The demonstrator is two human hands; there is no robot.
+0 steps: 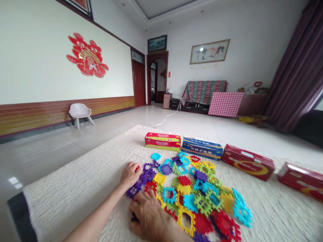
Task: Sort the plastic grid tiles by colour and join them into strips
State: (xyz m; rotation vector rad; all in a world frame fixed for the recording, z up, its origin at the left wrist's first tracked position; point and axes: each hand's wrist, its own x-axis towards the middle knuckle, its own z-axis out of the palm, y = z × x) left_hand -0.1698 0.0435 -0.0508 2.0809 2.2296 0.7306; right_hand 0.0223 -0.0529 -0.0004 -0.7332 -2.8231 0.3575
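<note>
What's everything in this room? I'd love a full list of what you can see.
Plastic interlocking puzzle tiles: many, mixed bright colours, heaped on the rug.
Cream woven rug: one, cream, on the floor.
Cardboard boxes: four, three red, one blue, along the rug's far side.
White plastic stool: one, white, by the left wall.
Striped-covered sofa: one, green and red, at the far wall.
Red paper wall decoration: one, red, on the left wall.
Dark curtains: purple, at right.
Left hand: one, resting on purple tiles.
Right hand: one, at the heap's near edge.
</note>
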